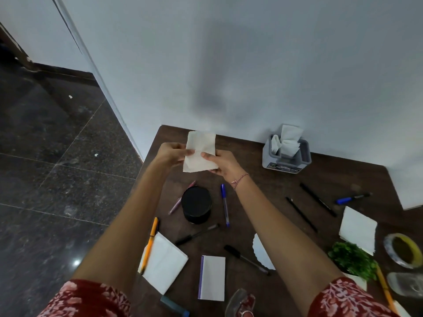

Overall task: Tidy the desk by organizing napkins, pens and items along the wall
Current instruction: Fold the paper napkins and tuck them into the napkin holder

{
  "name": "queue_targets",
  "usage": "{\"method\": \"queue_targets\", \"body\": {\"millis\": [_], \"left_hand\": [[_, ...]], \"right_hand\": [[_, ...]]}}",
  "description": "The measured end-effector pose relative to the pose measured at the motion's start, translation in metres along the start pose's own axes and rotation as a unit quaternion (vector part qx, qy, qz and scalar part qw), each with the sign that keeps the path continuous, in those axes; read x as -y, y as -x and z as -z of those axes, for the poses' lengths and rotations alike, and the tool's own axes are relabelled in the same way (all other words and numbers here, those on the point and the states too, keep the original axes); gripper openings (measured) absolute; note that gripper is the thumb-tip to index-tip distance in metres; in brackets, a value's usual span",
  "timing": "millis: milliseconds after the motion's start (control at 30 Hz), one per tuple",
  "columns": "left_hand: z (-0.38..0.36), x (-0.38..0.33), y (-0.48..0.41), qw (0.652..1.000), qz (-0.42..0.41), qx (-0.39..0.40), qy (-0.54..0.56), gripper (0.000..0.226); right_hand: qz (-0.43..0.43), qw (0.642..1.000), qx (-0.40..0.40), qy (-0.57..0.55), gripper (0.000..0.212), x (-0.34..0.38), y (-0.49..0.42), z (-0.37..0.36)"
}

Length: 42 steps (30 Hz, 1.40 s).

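Observation:
A folded white napkin (201, 146) is held up above the far left part of the brown desk (274, 179). My left hand (170, 154) pinches its left edge and my right hand (223, 164) grips its right side, thumb on top. A grey napkin holder (270, 160) with napkins stuffed in it stands against the wall. More napkins lie flat: one at the front left (163, 263), one with a purple edge (212, 277), one at the right (358, 228). Several pens lie scattered: a blue one (225, 205), an orange one (150, 243), black ones (301, 213).
A black round container (196, 204) stands mid-desk beside a pink pen (177, 203). A blue marker (352, 198), a small green plant (352, 259), a yellow-rimmed bowl (404, 249) and a clear dish (405, 286) sit at the right. Dark tiled floor lies left of the desk.

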<state>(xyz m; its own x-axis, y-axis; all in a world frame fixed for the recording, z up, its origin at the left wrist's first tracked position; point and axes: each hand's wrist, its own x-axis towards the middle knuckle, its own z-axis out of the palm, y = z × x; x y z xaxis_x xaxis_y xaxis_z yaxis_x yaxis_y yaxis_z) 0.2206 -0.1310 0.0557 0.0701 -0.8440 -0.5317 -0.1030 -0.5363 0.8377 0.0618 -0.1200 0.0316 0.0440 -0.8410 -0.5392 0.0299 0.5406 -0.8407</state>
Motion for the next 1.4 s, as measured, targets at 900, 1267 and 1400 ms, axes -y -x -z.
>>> {"method": "queue_targets", "body": {"millis": [900, 1267, 1400], "left_hand": [[-0.165, 0.0, 0.093, 0.99, -0.125, 0.058, 0.009, 0.028], [-0.195, 0.0, 0.089, 0.996, -0.067, 0.058, -0.021, 0.033], [-0.202, 0.004, 0.077, 0.995, -0.093, 0.028, -0.02, 0.028]], "right_hand": [[0.11, 0.984, -0.107, -0.086, 0.043, -0.025, 0.108, 0.174], [0.124, 0.979, -0.152, -0.05, 0.036, -0.023, 0.107, 0.194], [0.019, 0.95, -0.088, -0.298, 0.028, -0.02, 0.108, 0.201]]}}
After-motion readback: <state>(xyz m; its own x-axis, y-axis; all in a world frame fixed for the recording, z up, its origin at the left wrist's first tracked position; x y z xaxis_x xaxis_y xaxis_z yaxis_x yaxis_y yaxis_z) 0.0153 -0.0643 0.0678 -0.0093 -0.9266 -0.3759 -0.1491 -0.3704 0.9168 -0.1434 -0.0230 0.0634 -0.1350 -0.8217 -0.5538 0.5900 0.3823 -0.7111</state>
